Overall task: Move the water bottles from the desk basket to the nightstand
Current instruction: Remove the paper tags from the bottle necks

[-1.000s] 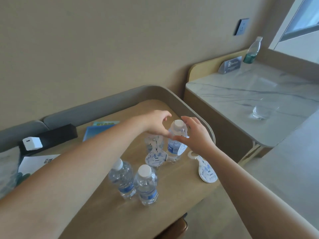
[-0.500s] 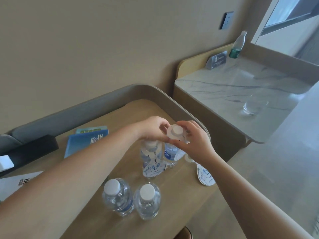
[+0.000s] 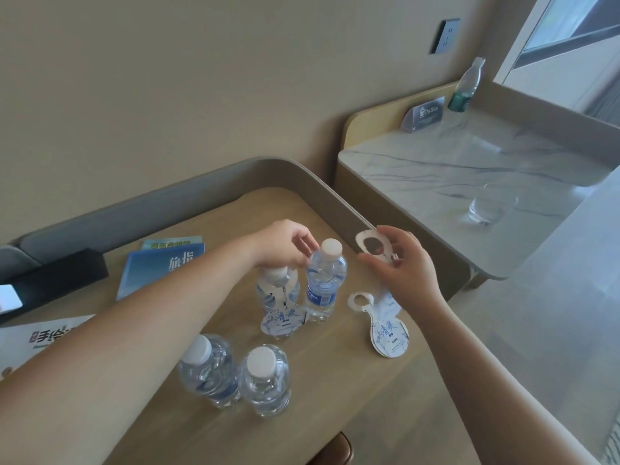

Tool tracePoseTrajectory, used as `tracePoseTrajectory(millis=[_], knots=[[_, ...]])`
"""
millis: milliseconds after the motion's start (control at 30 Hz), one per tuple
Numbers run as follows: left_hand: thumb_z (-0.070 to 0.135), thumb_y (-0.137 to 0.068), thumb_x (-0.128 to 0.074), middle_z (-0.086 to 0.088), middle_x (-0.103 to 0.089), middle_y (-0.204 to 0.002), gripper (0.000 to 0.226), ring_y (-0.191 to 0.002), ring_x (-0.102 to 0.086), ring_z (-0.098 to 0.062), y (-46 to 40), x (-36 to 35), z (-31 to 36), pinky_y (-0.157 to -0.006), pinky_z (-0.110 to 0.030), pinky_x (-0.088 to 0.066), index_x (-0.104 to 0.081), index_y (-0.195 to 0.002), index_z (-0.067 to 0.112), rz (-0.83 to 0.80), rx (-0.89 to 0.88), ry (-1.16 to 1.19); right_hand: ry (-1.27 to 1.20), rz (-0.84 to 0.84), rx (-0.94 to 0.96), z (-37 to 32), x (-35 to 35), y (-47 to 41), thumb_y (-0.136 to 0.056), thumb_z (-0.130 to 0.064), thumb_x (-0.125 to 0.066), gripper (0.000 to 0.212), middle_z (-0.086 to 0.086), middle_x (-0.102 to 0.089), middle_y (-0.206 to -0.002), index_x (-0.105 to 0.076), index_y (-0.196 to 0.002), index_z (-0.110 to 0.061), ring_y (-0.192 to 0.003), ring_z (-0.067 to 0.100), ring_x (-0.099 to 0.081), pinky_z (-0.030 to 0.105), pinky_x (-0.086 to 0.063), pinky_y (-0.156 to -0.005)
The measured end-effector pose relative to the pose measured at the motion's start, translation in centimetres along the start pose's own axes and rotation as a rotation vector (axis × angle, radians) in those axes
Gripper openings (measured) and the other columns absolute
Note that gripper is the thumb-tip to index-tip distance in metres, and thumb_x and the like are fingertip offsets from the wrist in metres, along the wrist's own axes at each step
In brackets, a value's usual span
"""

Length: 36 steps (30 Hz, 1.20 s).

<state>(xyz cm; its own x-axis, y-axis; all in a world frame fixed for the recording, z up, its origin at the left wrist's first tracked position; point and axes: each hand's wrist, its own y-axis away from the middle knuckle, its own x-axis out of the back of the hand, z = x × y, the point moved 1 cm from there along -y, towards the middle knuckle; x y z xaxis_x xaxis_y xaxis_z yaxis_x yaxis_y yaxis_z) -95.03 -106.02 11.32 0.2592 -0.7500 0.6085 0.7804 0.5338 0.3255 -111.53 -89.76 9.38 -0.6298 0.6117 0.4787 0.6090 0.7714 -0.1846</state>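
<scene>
Several small water bottles stand on the wooden desk point(image 3: 335, 391). My left hand point(image 3: 285, 243) hovers with curled fingers over a bottle point(image 3: 276, 286) that carries a paper neck tag point(image 3: 285, 318). Beside it stands a bare bottle with a blue label point(image 3: 323, 280). My right hand point(image 3: 399, 263) pinches a white neck tag point(image 3: 374, 246) with a round hole, held just right of that bottle. Another tag point(image 3: 382, 325) lies flat on the desk. Two more bottles point(image 3: 209, 367) point(image 3: 265, 377) stand nearer to me.
A marble-topped nightstand point(image 3: 436, 182) stands to the right with a glass point(image 3: 491, 204), a sign holder point(image 3: 424, 114) and a green-labelled bottle point(image 3: 464, 87). Blue booklets point(image 3: 161, 266), a black box point(image 3: 50, 280) and a brochure point(image 3: 37, 338) lie on the desk's left side.
My right hand has lifted the neck tag off the blue-labelled bottle and drawn it to the right. My left hand stays over the tagged bottle.
</scene>
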Motion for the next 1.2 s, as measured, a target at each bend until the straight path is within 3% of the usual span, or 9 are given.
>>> tracePoseTrajectory(millis=[133,433,600,767,833,900,1000,1067,1200], knots=[[0.01,-0.08,-0.074,0.006,-0.07,-0.099,0.028,-0.096,-0.068,-0.018,-0.2,-0.2,0.0,-0.072,-0.021,-0.055,-0.067,-0.106,0.018,-0.003,-0.007,0.007,0.146,-0.039,-0.169,5.2,0.0,0.3,-0.074,-0.032,-0.079,0.052,-0.007,-0.056,-0.105,-0.059,-0.121,-0.019,-0.086,0.006,-0.055,0.005,-0.038,-0.061],[0.008,-0.081,-0.073,0.005,-0.071,-0.099,0.027,-0.097,-0.068,-0.018,-0.2,-0.3,-0.4,-0.073,-0.019,-0.055,-0.068,-0.107,0.016,0.026,-0.006,0.045,0.36,-0.259,-0.292,11.5,-3.9,-0.5,-0.073,-0.034,-0.079,0.061,0.002,-0.055,-0.121,-0.053,-0.126,-0.018,-0.108,0.021,-0.051,0.024,-0.037,-0.077],[0.013,-0.082,-0.074,0.002,-0.072,-0.099,0.026,-0.096,-0.068,-0.017,0.0,-0.3,-0.4,-0.073,-0.023,-0.054,-0.068,-0.107,0.014,0.038,-0.001,0.076,0.379,-0.266,-0.295,9.8,-3.4,-0.8,-0.079,-0.034,-0.075,0.073,0.004,-0.046,-0.142,-0.04,-0.141,-0.017,-0.134,0.024,-0.032,0.04,-0.034,-0.105],[0.038,-0.092,-0.058,-0.004,-0.071,-0.1,0.029,-0.088,-0.071,-0.015,1.3,0.9,-0.3,-0.078,-0.03,-0.053,-0.064,-0.106,0.013,0.149,-0.04,0.13,0.228,0.045,-0.063,2.7,-0.6,1.1,-0.083,-0.023,-0.07,0.047,-0.002,-0.053,-0.131,-0.054,-0.128,-0.021,-0.127,0.017,-0.038,0.024,-0.032,-0.096],[0.029,-0.099,-0.049,-0.005,-0.07,-0.104,0.023,-0.089,-0.07,-0.014,2.4,2.2,-1.2,-0.078,-0.032,-0.053,-0.063,-0.106,0.013,0.186,-0.027,0.182,0.163,0.129,0.077,-0.9,-0.4,2.4,-0.083,-0.024,-0.071,0.04,-0.008,-0.055,-0.122,-0.057,-0.12,-0.026,-0.119,0.014,-0.043,0.015,-0.031,-0.088],[0.012,-0.098,-0.046,-0.003,-0.069,-0.109,0.021,-0.096,-0.069,-0.014,3.8,3.6,-2.9,-0.086,-0.035,-0.053,-0.063,-0.112,0.015,0.163,-0.008,0.212,0.107,0.1,0.201,-4.2,-1.1,3.7,-0.082,-0.027,-0.071,0.037,-0.012,-0.054,-0.116,-0.058,-0.116,-0.028,-0.112,0.013,-0.048,0.017,-0.036,-0.087],[-0.004,-0.087,-0.059,0.003,-0.061,-0.127,0.053,-0.117,-0.059,-0.01,5.7,4.4,-5.9,-0.099,-0.033,-0.049,-0.052,-0.131,0.024,-0.057,-0.01,0.217,0.146,-0.109,0.317,-6.8,-3.9,4.8,-0.078,-0.03,-0.074,0.048,-0.008,-0.052,-0.12,-0.056,-0.122,-0.022,-0.113,0.012,-0.048,0.022,-0.039,-0.089],[0.004,-0.08,-0.073,0.014,-0.049,-0.138,0.078,-0.127,-0.047,-0.002,6.2,3.4,-7.0,-0.103,-0.025,-0.043,-0.037,-0.143,0.034,-0.203,0.028,0.169,0.189,-0.258,0.33,-7.1,-6.1,5.1,-0.076,-0.033,-0.077,0.064,-0.004,-0.048,-0.13,-0.049,-0.132,-0.019,-0.119,0.012,-0.043,0.023,-0.035,-0.094],[0.01,-0.073,-0.082,0.014,-0.049,-0.14,0.091,-0.13,-0.044,0.001,5.4,0.4,-7.2,-0.105,-0.024,-0.041,-0.03,-0.146,0.027,-0.231,-0.026,0.173,0.187,-0.326,0.291,-6.4,-9.1,5.0,-0.072,-0.036,-0.079,0.079,-0.002,-0.044,-0.138,-0.039,-0.14,-0.021,-0.125,0.013,-0.041,0.024,-0.035,-0.098]])
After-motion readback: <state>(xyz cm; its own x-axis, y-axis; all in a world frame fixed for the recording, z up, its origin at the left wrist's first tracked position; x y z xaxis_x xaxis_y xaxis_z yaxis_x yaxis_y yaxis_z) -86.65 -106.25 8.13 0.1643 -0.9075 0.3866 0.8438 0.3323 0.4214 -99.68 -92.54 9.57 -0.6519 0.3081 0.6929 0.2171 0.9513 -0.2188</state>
